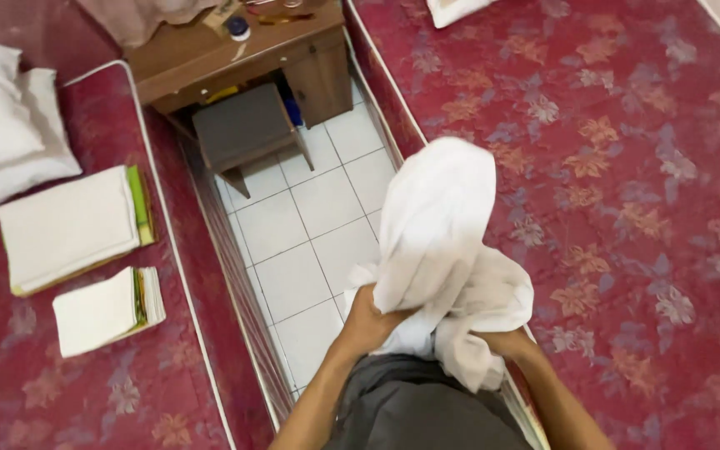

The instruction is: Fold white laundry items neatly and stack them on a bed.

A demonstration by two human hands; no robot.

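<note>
1. Two bare hands grip one white cloth (443, 242) low in the view, near six o'clock. The left hand (367, 321) has its fingers curled tight into the cloth's lower left folds.
2. The right hand (502, 342), at about three o'clock from the left one, is partly buried in the cloth; its fingers are hidden by the fabric, though the hand is plainly closed on the bunched lower edge.
3. The cloth billows up from both hands toward twelve o'clock, rumpled and loose, held in the air above the white tiled floor (302, 225) and the edge of the right bed.
4. Below the hands, at six o'clock, grey trousers (418, 412) show between the forearms.
5. At three o'clock lies a bed with a red flowered cover (627, 167).
6. At nine o'clock lies a second red bed (85, 392), bearing two stacks of folded white linen: a larger stack (68, 227) and a smaller stack (106, 310) just beside it, with white pillows (2, 125) beyond at ten o'clock.
7. At twelve o'clock a brown wooden bench (235, 54) stands between the beds, with a grey stool (243, 125) tucked partly under it.
</note>
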